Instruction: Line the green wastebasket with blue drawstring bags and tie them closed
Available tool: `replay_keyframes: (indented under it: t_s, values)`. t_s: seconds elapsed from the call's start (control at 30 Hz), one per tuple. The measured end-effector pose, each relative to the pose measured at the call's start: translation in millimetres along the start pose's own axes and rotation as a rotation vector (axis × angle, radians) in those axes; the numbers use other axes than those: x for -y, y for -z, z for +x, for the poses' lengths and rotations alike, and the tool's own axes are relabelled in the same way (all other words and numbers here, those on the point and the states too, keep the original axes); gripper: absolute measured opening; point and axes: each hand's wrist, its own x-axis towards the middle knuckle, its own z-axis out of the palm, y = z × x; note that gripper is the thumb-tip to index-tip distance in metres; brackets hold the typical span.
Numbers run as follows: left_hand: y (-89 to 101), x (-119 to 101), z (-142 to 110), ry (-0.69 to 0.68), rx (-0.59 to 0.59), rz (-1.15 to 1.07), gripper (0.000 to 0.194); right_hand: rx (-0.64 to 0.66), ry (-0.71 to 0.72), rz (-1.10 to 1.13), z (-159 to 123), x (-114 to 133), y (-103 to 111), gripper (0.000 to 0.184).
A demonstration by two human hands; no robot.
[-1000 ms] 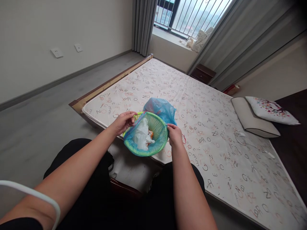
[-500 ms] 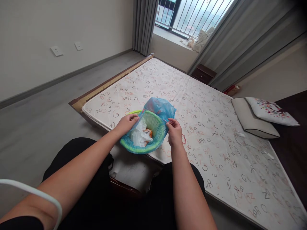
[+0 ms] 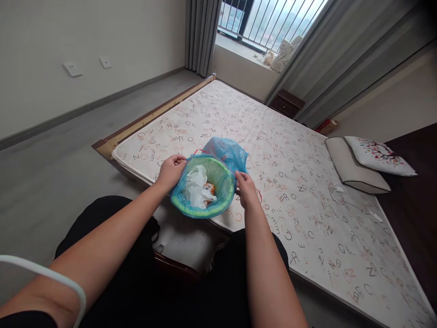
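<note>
A green wastebasket (image 3: 223, 182) is between my hands at the mattress edge, lined with a translucent blue garbage bag (image 3: 184, 210) folded over its rim. Inside lie a crumpled white plastic bag (image 3: 196, 184) and an orange wrapper (image 3: 209, 187). My left hand (image 3: 171, 172) pinches the blue bag at the rim's upper left. At the right side of the rim, the fingers of my right hand (image 3: 246, 187) are closed on the same bag. Behind the basket, more blue plastic (image 3: 230, 152) bulges over the mattress, and red drawstring shows near both hands.
The letter-printed mattress (image 3: 307, 196) lies on a wooden bed frame (image 3: 153, 111). A beige cushion (image 3: 348, 166) and a white printed pillow (image 3: 378, 157) are at the right. A dark nightstand (image 3: 287, 104) stands near the curtains. A white cable (image 3: 51, 275) crosses by my left arm.
My left hand has moved left and slightly up, drawing the bag outward over the rim's back left, where bare green rim showed before. My right hand stays at the right side.
</note>
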Motion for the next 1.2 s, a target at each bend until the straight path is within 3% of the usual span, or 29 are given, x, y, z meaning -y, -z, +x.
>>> replay_keyframes:
  t_s: [0.1,0.17,0.3,0.37,0.47,0.6,0.73,0.87,0.93,1.1,1.2]
  values:
    - [0.3,1.4,3.9,0.052,-0.055,-0.078,0.019,0.147,-0.137,-0.14,-7.3,-2.6,1.2,0.048]
    - [2.1,1.5,5.5,0.072,-0.063,-0.068,0.012,0.236,-0.129,-0.257,-8.4,-6.2,3.7,0.041]
    - [12.0,-3.6,7.6,-0.042,-0.077,0.196,0.008,0.169,0.171,-0.513,-1.4,-11.5,11.8,0.025]
    - [17.9,-6.3,10.2,-0.173,-0.12,0.354,0.006,0.143,0.309,-0.588,1.9,-11.3,14.5,0.031]
    - [23.1,-7.8,15.5,-0.249,-0.156,0.354,0.027,0.192,0.451,-0.595,3.1,-10.1,14.5,0.043]
    - [24.2,-9.3,17.8,-0.085,0.023,0.24,0.04,0.172,0.585,-0.613,2.8,-12.1,11.7,0.046]
    - [31.5,-15.8,14.3,-0.083,0.197,0.434,0.051,0.062,0.585,-0.652,4.2,-14.0,13.3,0.046]
    - [42.8,-19.1,15.1,-0.05,0.372,0.51,0.042,0.009,0.569,-0.641,4.2,-12.1,16.1,0.045]
    - [44.9,-18.4,17.2,-0.002,0.418,0.44,0.036,0.001,0.564,-0.628,3.6,-11.1,16.3,0.044]
    - [39.1,-17.4,21.4,0.146,0.181,-0.001,0.026,-0.026,0.493,-0.666,2.8,-11.0,14.9,0.043]
    - [35.4,-18.2,20.5,0.246,0.254,-0.215,0.027,0.013,0.369,-0.743,1.6,-10.5,14.4,0.034]
